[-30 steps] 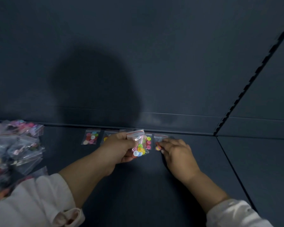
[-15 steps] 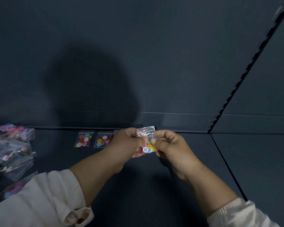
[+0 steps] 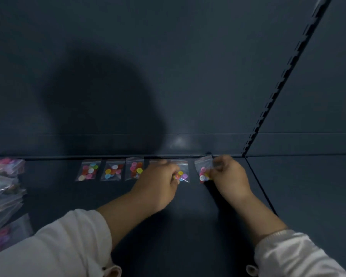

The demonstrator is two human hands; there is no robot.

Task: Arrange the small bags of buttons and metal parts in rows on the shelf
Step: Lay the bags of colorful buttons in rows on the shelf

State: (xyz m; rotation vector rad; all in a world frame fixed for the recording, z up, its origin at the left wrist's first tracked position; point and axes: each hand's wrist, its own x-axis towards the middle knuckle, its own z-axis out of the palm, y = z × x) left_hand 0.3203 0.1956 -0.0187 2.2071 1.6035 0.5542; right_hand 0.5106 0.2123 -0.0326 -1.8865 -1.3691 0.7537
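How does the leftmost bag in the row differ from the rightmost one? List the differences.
The leftmost bag lies flat and untouched; the rightmost bag is pinched by the right hand. The leftmost bag is fully visible; the rightmost bag is partly covered by fingers. Both are small clear bags of coloured buttons along the shelf back edge.

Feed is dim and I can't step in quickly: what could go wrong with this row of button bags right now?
1. The left hand lies over the fifth bag and may drag it crooked when lifting.
2. The right hand sets the end bag tilted, leaving a wider gap than the first three bags show.
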